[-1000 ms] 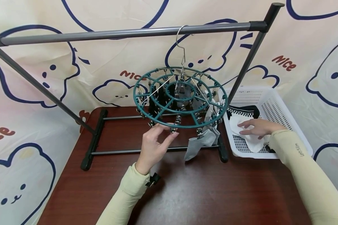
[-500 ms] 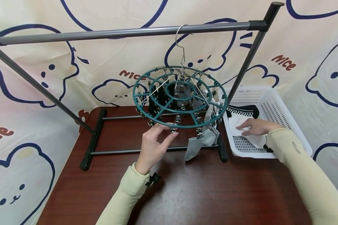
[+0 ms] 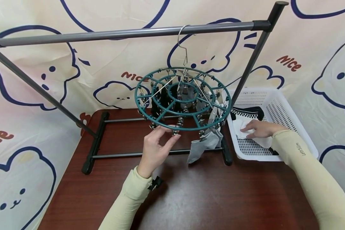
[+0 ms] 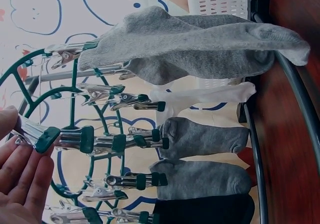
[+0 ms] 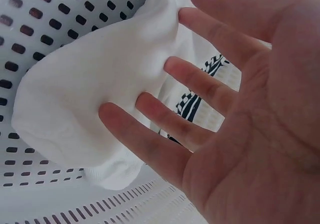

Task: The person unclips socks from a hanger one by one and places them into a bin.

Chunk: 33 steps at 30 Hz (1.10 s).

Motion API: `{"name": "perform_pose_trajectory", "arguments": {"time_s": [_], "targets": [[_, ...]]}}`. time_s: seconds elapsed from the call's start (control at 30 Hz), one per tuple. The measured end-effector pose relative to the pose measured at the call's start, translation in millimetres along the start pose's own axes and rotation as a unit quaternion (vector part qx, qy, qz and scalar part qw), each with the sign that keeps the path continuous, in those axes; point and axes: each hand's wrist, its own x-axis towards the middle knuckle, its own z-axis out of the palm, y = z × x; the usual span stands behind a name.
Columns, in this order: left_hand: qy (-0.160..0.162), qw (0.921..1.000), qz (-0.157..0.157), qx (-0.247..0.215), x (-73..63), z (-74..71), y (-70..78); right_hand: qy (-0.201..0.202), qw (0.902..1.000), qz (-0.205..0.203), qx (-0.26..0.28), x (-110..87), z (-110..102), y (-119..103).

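In the head view, my left hand (image 3: pixel 156 150) is raised to the front rim of a round green clip hanger (image 3: pixel 189 129). Thumb and fingers pinch a metal clip (image 4: pixel 37 134) with green tips, seen in the left wrist view; nothing hangs from it. Inside the white basket (image 3: pixel 290 111), my right hand (image 3: pixel 263 128) touches a white sock (image 5: pixel 85 98). Its fingers look nearly straight, the fingertips resting on the cloth. Grey socks (image 4: pixel 165 48), a white sock (image 4: pixel 210 96) and something black (image 4: pixel 205 209) hang from other clips.
A grey metal rack (image 3: pixel 126 34) carries the hanger by its hook and stands on a dark red-brown table (image 3: pixel 218 198). Black fabric with a checked band (image 3: pixel 248 112) lies at the basket's back left. A patterned cloth (image 3: pixel 109 64) covers the wall behind.
The right hand has shifted slightly left over the white sock, and its spread fingers have drawn closer together. My left hand stays at the same clip.
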Motion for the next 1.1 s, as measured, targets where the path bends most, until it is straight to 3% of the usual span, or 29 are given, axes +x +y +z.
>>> {"name": "perform_pose_trajectory", "arguments": {"time_s": [0.3,0.5,0.67,0.8,0.97,1.1], "targets": [[0.000,0.9999,-0.004,0.011,0.1,-2.9,-0.4,0.033,0.9993,-0.020,0.001,-5.9,-3,2],[0.004,0.9999,-0.002,0.014,0.3,-5.9,-1.0,0.109,0.9936,-0.030,0.001,-16.3,-15,-2],[0.016,0.9997,-0.011,0.017,-2.9,-11.7,-3.6,0.188,0.9796,-0.065,0.024,-31.2,-29,-29],[0.027,0.9993,-0.017,0.018,-4.8,-16.9,-6.9,0.221,0.9671,-0.117,0.047,-48.0,-31,-59],[0.030,0.9994,-0.013,0.013,-3.0,-20.7,-9.1,0.235,0.9485,-0.197,0.081,-71.9,-12,-92],[0.033,0.9993,-0.014,0.002,-0.8,-20.7,-10.5,0.218,0.9291,-0.267,0.134,-81.8,17,-120]]}}
